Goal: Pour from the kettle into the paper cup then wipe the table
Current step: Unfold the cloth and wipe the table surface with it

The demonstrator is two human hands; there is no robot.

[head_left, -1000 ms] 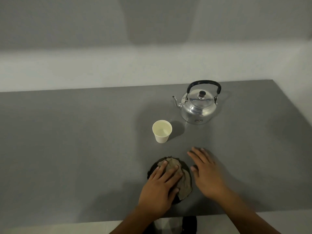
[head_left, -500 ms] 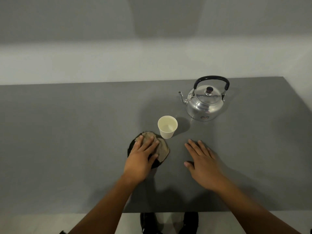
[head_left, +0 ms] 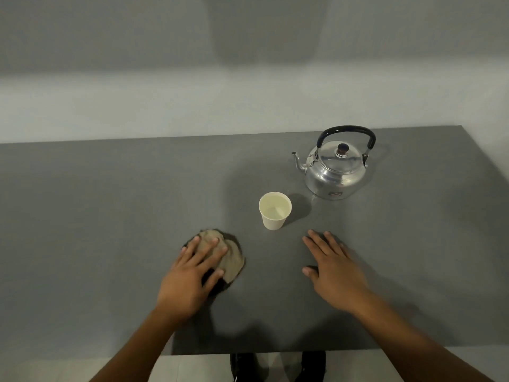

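The left hand point(head_left: 190, 277) is pressing flat on a cloth point(head_left: 230, 260) at lower centre-left of the frame, fingers spread over it and pinning rather than gripping it, while the right hand point(head_left: 334, 267) is lying open and empty, palm down on the table point(head_left: 110, 202) at lower centre-right. The cup point(head_left: 275, 210) is standing upright in the middle, between and just above the two hands, with pale liquid showing inside, so the pouring looks done and the wiping seems underway. The kettle point(head_left: 337, 169) is sitting upright at upper right, apart from the cup, spout pointing left. The cloth is looking soft and limp, likely to bunch, so a flat palm over its middle suits it; the cup is probably light and easily tipped, best kept clear of the wiping
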